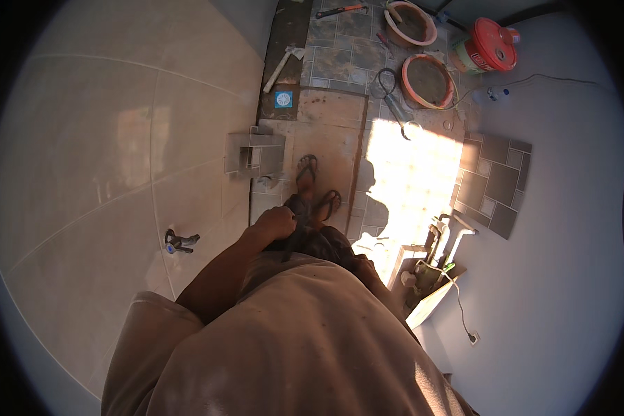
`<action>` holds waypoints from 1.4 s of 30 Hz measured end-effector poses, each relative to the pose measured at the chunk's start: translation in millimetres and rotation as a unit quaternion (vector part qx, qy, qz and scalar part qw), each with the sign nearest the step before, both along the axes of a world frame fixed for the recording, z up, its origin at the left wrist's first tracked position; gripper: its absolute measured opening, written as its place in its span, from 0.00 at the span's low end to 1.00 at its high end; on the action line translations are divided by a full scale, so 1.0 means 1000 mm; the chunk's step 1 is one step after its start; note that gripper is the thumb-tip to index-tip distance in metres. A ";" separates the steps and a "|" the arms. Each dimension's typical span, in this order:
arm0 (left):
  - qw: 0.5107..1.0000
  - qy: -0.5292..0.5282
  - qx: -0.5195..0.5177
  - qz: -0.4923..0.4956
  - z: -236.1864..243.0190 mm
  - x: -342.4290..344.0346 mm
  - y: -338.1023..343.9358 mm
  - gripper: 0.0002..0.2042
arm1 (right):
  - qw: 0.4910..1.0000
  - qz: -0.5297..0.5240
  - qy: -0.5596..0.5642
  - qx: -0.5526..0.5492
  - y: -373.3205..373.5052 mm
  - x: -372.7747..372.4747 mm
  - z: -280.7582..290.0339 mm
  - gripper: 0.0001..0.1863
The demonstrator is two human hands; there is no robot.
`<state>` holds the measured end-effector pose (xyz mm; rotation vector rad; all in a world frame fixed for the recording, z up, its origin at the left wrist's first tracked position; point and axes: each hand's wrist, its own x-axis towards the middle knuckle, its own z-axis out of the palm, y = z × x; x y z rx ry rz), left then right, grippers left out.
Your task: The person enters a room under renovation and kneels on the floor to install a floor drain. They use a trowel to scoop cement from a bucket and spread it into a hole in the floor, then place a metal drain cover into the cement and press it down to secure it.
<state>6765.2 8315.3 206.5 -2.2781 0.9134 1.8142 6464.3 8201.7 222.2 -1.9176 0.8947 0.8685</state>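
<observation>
My left hand (276, 223) is closed in a fist at the front of my dark shorts (319, 243), with a fold of their cloth at its fingers. My right hand (359, 265) is in shadow at the other side of the shorts, and its fingers are hidden. The brown shirt (291, 326) covers much of the lower middle. Below the hands, my feet in flip-flops (308, 168) stand on a bare tan strip of floor. Left of them, a block of cut tiles (255, 154) rests by the tiled wall.
Two basins of grey mix (428, 82) and a red-lidded bucket (494, 46) stand at the far right. A corded power tool (394, 104) lies nearer. A hammer (281, 69) lies beside a blue-framed drain cover (283, 99). A tap (180, 241) projects from the left wall; stacked tiles (499, 177) lean right.
</observation>
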 end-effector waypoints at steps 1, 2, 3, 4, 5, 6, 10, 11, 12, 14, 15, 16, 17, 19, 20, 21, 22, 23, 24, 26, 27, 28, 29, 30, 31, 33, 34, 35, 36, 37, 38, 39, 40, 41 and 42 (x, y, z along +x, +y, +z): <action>1.000 0.018 0.006 -0.011 0.001 -0.010 -0.006 0.19 | 1.000 -0.001 0.003 0.000 0.001 -0.003 0.004 0.19; 0.999 0.024 0.008 -0.033 0.002 -0.019 -0.010 0.20 | 1.000 -0.002 0.004 -0.001 0.000 -0.007 0.008 0.18; 0.998 0.030 0.003 -0.047 0.004 -0.027 -0.014 0.21 | 1.000 -0.001 0.005 -0.001 0.003 -0.007 0.013 0.17; 0.997 0.042 0.011 -0.066 0.007 -0.033 -0.017 0.21 | 1.000 -0.008 0.000 0.018 0.001 -0.012 0.018 0.16; 0.997 0.038 0.012 -0.072 0.011 -0.038 -0.020 0.21 | 0.999 -0.028 0.024 -0.019 0.005 -0.012 0.023 0.15; 0.995 0.038 0.025 -0.083 0.016 -0.040 -0.022 0.22 | 0.997 -0.055 0.041 -0.038 0.004 -0.016 0.027 0.14; 0.991 0.062 0.066 -0.094 0.028 -0.040 -0.030 0.24 | 0.998 -0.052 0.020 -0.042 0.012 -0.021 0.036 0.18; 0.987 0.085 0.065 -0.121 0.027 -0.039 -0.031 0.24 | 0.998 -0.063 0.009 0.007 0.008 -0.027 0.036 0.19; 0.981 0.104 0.067 -0.146 0.023 -0.038 -0.032 0.25 | 0.998 -0.058 -0.004 0.012 0.011 -0.026 0.034 0.19; 0.969 0.147 0.056 -0.190 0.010 -0.037 -0.032 0.25 | 0.998 -0.057 -0.022 0.024 0.007 -0.030 0.028 0.20; 0.962 0.170 0.044 -0.209 0.003 -0.036 -0.033 0.25 | 0.997 -0.061 -0.026 0.032 0.004 -0.030 0.026 0.19; 0.953 0.194 0.035 -0.229 -0.005 -0.035 -0.035 0.26 | 0.996 -0.067 -0.030 0.041 0.000 -0.029 0.022 0.19; 0.947 0.199 0.061 -0.244 -0.012 -0.033 -0.037 0.26 | 0.996 -0.073 -0.033 0.049 -0.001 -0.024 0.020 0.19; 0.930 0.214 0.116 -0.274 -0.027 -0.034 -0.045 0.27 | 0.994 -0.076 -0.049 0.065 -0.007 -0.012 0.017 0.18; 0.910 0.248 0.105 -0.315 -0.035 -0.035 -0.050 0.28 | 0.992 -0.094 -0.029 0.076 -0.013 -0.007 0.015 0.18; 0.886 0.282 0.093 -0.356 -0.043 -0.037 -0.055 0.28 | 0.991 -0.103 -0.022 0.088 -0.015 0.003 0.017 0.17; 0.859 0.316 0.081 -0.395 -0.049 -0.037 -0.061 0.29 | 0.988 -0.115 -0.014 0.101 -0.020 0.011 0.018 0.17; 0.851 0.329 0.079 -0.401 -0.054 -0.035 -0.068 0.29 | 0.985 -0.130 -0.004 0.118 -0.025 0.020 0.019 0.17; 0.842 0.342 0.078 -0.409 -0.056 -0.031 -0.078 0.29 | 0.978 -0.153 0.011 0.141 -0.030 0.029 0.021 0.17; 0.843 0.347 0.066 -0.406 -0.060 -0.012 -0.105 0.27 | 0.958 -0.209 0.041 0.193 -0.043 0.045 0.017 0.17; 0.853 0.339 0.059 -0.392 -0.064 0.001 -0.119 0.26 | 0.936 -0.253 0.062 0.237 -0.053 0.051 0.009 0.17; 0.860 0.341 0.052 -0.377 -0.072 0.017 -0.135 0.24 | 0.899 -0.313 0.089 0.294 -0.061 0.058 -0.001 0.17; 0.892 0.344 0.114 -0.271 -0.086 0.034 -0.150 0.24 | 0.864 -0.354 0.112 0.340 -0.072 0.065 -0.019 0.17; 0.907 0.348 0.174 -0.161 -0.108 0.052 -0.164 0.24 | 0.820 -0.390 0.133 0.398 -0.084 0.070 -0.040 0.17; 0.908 0.346 0.232 -0.049 -0.137 0.070 -0.175 0.25 | 0.803 -0.413 0.143 0.406 -0.099 0.077 -0.069 0.17; 0.924 0.311 0.176 0.136 -0.216 0.102 -0.193 0.25 | 0.913 -0.324 0.034 0.244 -0.135 0.087 -0.144 0.15; 0.945 0.256 0.147 0.138 -0.261 0.118 -0.200 0.24 | 0.923 -0.344 0.048 0.164 -0.157 0.091 -0.188 0.15; 0.938 0.241 0.108 0.226 -0.306 0.132 -0.206 0.24 | 0.926 -0.366 0.011 0.098 -0.180 0.093 -0.237 0.16; 0.924 0.215 0.077 0.308 -0.349 0.145 -0.213 0.24 | 0.897 -0.438 0.018 0.056 -0.202 0.096 -0.286 0.17; 0.922 0.172 0.042 0.345 -0.389 0.158 -0.220 0.25 | 0.880 -0.471 0.013 0.062 -0.228 0.092 -0.337 0.15; 0.916 0.132 0.024 0.378 -0.426 0.172 -0.228 0.26 | 0.917 -0.398 0.009 -0.019 -0.248 0.093 -0.385 0.17; 0.918 0.101 -0.011 0.383 -0.461 0.186 -0.235 0.26 | 0.917 -0.397 -0.044 0.009 -0.271 0.087 -0.431 0.19; 0.919 0.060 -0.033 0.388 -0.496 0.200 -0.242 0.26 | 0.892 -0.449 0.051 0.008 -0.289 0.086 -0.472 0.21; 0.917 0.039 -0.045 0.394 -0.532 0.215 -0.248 0.28 | 0.903 -0.414 0.106 -0.031 -0.306 0.080 -0.508 0.25; 0.914 0.017 -0.059 0.402 -0.571 0.229 -0.252 0.30 | 0.921 -0.361 0.133 -0.056 -0.324 0.075 -0.540 0.32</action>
